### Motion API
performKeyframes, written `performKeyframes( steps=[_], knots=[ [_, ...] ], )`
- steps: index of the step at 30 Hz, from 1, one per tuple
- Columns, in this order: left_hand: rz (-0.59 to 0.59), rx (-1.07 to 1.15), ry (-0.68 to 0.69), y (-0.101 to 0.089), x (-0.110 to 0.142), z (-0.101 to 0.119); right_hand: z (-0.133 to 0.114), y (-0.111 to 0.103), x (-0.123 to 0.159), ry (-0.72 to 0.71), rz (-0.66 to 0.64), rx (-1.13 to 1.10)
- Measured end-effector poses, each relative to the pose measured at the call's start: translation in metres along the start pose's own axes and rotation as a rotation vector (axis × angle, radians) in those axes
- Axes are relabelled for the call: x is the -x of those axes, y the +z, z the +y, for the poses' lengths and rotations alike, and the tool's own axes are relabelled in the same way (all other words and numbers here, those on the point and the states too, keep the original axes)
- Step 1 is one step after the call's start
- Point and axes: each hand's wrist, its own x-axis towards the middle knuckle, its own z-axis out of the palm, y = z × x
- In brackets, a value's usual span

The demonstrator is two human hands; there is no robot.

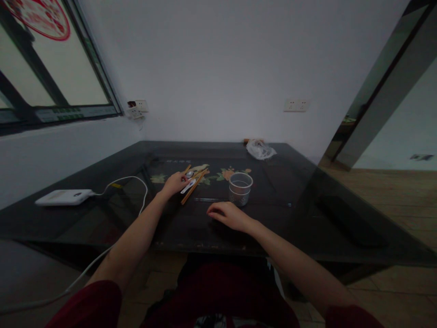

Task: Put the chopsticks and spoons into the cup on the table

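My left hand (175, 183) reaches over a loose pile of cutlery on the dark table. Its fingers are bent together at a metal spoon (190, 174); what they grip, if anything, is hidden. Just under the fingertips lies a white spoon handle (188, 186), with wooden chopsticks (193, 188) slanting beside it. To the right stands a clear, patterned plastic cup (240, 190), upright, its inside seemingly bare. My right hand (228, 215) rests in front of the cup, loosely curved, thumb apart from the fingers, holding nothing.
A white power bank (64, 197) sits at the left with a white cable (145, 187) trailing off the front edge. Toward the wall lies a crumpled plastic bag (260, 149). A dark flat object (350, 221) is at the right. The table (273, 223) meets the wall behind.
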Motion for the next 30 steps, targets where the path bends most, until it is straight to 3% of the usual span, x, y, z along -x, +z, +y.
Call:
performKeyframes(
  steps=[7,13,17,25,30],
  knots=[
    [0.010,0.016,0.039,0.001,0.000,-0.001,0.001,0.001,0.000,-0.008,0.004,0.009],
    [0.052,0.013,-0.090,-0.002,-0.001,-0.012,0.001,0.000,0.001,-0.026,0.007,0.012],
    [0.001,-0.012,-0.175,-0.003,-0.003,-0.024,0.002,0.000,0.000,-0.024,0.003,0.009],
    [0.028,-0.042,-0.223,0.000,-0.007,-0.044,0.001,0.000,0.001,-0.001,-0.003,-0.002],
    [-0.035,-0.001,-0.238,0.006,-0.008,-0.049,0.001,0.000,0.002,-0.011,0.003,0.000]
  ],
)
